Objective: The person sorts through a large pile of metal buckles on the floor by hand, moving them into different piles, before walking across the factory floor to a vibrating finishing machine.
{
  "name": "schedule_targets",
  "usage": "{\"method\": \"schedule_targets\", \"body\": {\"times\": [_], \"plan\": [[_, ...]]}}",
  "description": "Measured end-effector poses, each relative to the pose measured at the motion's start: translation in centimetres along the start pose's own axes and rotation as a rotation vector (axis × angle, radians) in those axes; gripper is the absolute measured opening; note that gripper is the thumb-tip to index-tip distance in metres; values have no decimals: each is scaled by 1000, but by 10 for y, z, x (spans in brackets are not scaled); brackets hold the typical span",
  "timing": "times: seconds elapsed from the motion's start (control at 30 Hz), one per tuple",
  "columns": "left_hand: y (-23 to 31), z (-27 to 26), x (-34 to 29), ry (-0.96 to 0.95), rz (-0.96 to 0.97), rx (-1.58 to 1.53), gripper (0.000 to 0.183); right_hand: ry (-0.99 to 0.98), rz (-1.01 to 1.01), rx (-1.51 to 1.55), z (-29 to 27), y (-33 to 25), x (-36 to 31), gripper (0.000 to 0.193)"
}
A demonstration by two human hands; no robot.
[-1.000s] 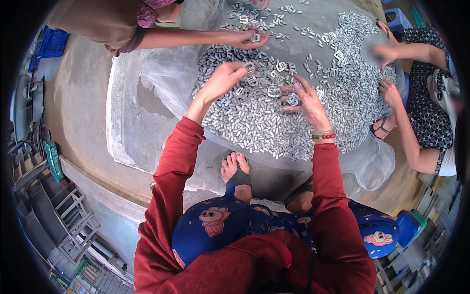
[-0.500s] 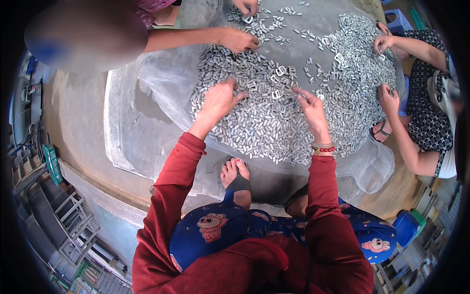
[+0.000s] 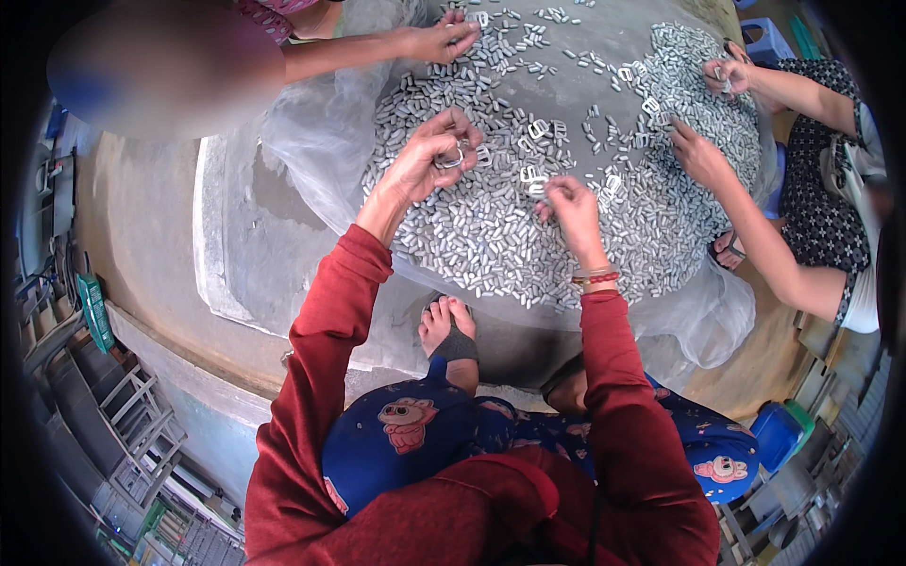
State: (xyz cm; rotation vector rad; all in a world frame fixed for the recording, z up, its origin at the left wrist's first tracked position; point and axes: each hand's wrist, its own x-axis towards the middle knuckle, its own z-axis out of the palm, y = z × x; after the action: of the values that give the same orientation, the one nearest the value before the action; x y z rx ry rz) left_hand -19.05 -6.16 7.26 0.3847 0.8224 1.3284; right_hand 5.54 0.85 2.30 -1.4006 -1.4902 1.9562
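A wide pile of small grey capsule-shaped pieces (image 3: 500,236) lies in front of me, with several pale metal slide buckles (image 3: 539,129) scattered on it. My left hand (image 3: 429,160) is raised over the pile's left part, fingers curled round a ring-like metal buckle (image 3: 452,158). Another buckle (image 3: 483,155) lies just right of those fingertips. My right hand (image 3: 573,215) is over the middle, its fingertips pinched together beside a buckle (image 3: 530,175). A pale metal edge shows at these fingertips; whether they hold it I cannot tell.
Clear plastic sheeting (image 3: 311,170) spreads under and around the pile on the concrete floor (image 3: 151,217). A co-worker's hand (image 3: 444,40) holds a buckle at far left. At right another person's two hands (image 3: 700,153) work over the pile. My foot (image 3: 448,330) stands close to the near edge.
My left hand has lifted slightly and its fingers now curl round a buckle. My right hand has moved left toward the middle buckles. Both co-workers' hands have shifted too.
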Motion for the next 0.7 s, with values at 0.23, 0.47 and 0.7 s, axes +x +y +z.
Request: {"method": "schedule_targets", "body": {"times": [0.23, 0.47, 0.7], "plan": [[-46, -39, 32, 201, 361, 1873, 27, -49, -19, 495, -29, -16, 3, 22], [-23, -27, 31, -38, -116, 481, 11, -18, 3, 631, -19, -43, -10, 34], [-37, 23, 25, -163, -178, 607, 21, 1, -23, 49, -25, -12, 41, 39]]}}
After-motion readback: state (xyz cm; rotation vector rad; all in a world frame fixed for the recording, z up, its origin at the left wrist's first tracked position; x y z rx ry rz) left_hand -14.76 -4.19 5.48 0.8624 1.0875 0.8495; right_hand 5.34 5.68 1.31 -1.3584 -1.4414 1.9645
